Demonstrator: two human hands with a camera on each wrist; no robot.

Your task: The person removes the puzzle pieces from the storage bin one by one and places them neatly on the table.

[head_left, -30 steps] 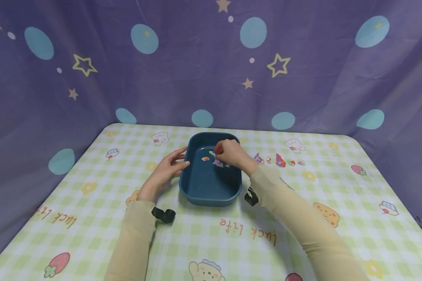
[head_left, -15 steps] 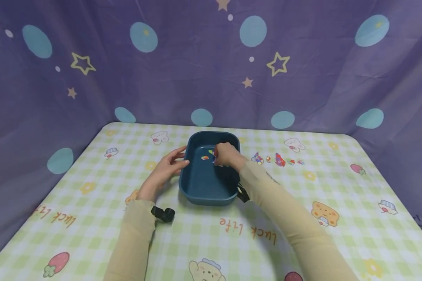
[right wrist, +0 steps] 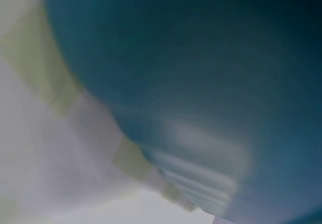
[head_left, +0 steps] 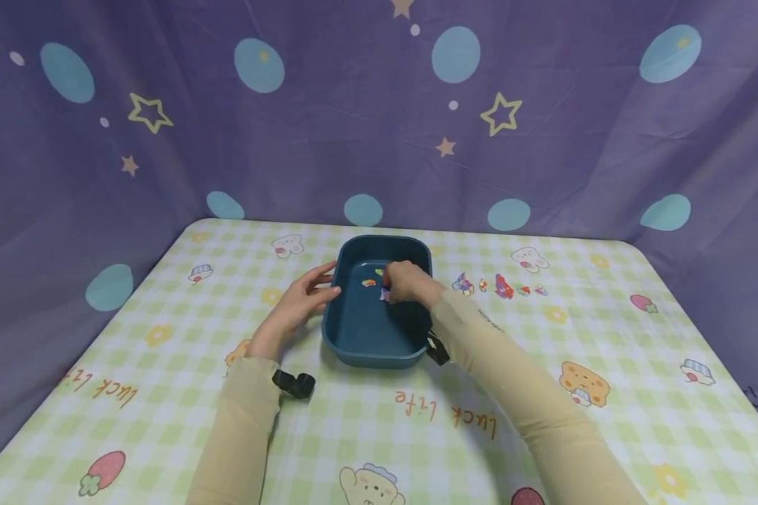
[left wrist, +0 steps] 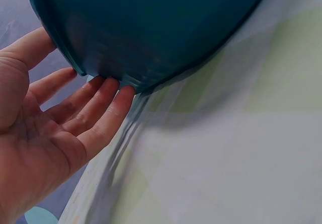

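A dark teal plastic tub (head_left: pixel 379 337) stands on the table in the head view. My left hand (head_left: pixel 300 303) touches the outside of its left wall with fairly straight, spread fingers; in the left wrist view the fingertips (left wrist: pixel 126 94) meet the wall of the tub. Inside the tub, my right hand (head_left: pixel 410 282) points its bent fingers down among small, colourful, shiny pieces. A purple piece (head_left: pixel 384 295) shows at the fingertips, and whether they pinch it is hidden. An orange-red piece (head_left: pixel 369 283) and a yellow-green piece (head_left: pixel 379 272) lie on the tub's floor nearby.
Right of the tub, several similar pieces lie in a row, among them a blue-purple one (head_left: pixel 462 284) and a larger red one (head_left: pixel 503 287). A checked cloth (head_left: pixel 354 428) covers the table. A purple curtain (head_left: pixel 379 126) hangs behind it.
My right hand has lowered slightly into the tub, and its forearm has shifted left. The purple piece now shows left of the fingers. My left hand has stayed in place.
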